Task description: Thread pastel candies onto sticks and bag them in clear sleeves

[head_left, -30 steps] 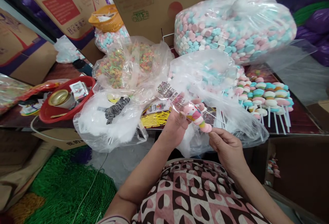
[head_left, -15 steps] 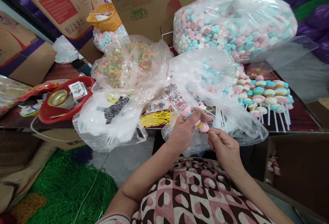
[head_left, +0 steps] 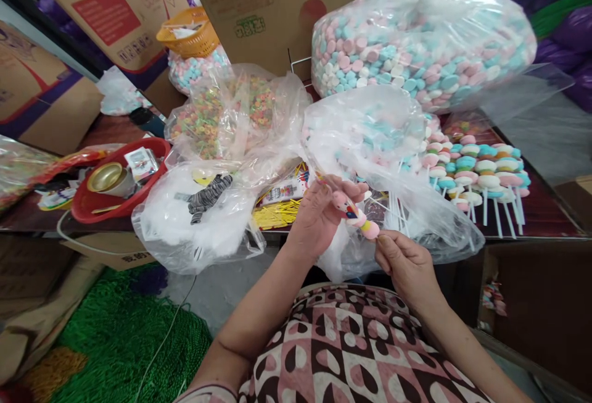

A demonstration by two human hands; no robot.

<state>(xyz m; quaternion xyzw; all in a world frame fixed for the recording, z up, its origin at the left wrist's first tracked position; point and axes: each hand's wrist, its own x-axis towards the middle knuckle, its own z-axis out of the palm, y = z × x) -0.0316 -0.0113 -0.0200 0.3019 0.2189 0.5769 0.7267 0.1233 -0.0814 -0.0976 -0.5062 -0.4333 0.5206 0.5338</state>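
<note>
A marshmallow skewer (head_left: 370, 229), with pink pieces and a yellow-green one, slants between my hands. Its upper part appears to be inside a clear printed wrapper (head_left: 348, 207) with red and blue marks. My left hand (head_left: 317, 218) is closed around the upper, wrapped end, and its fingers partly hide it. At the lower end, my right hand (head_left: 407, 261) pinches the stick just below the last pink marshmallow. Yellow twist ties (head_left: 276, 214) lie in a pile left of my left hand, with printed wrappers (head_left: 289, 190) behind them.
Finished-looking marshmallow skewers (head_left: 488, 171) are stacked at the right. Behind are a large bag of marshmallows (head_left: 416, 51) and a bag of ring-shaped candies (head_left: 226, 113). A red basin (head_left: 86, 208) and a white plastic bag (head_left: 171, 230) stand left. An open carton (head_left: 541, 304) is low at right.
The printed wrapper, earlier stretched out beyond the skewer's upper end, now covers its upper part. My left hand has shifted slightly left and up along it; the right hand keeps its pinch.
</note>
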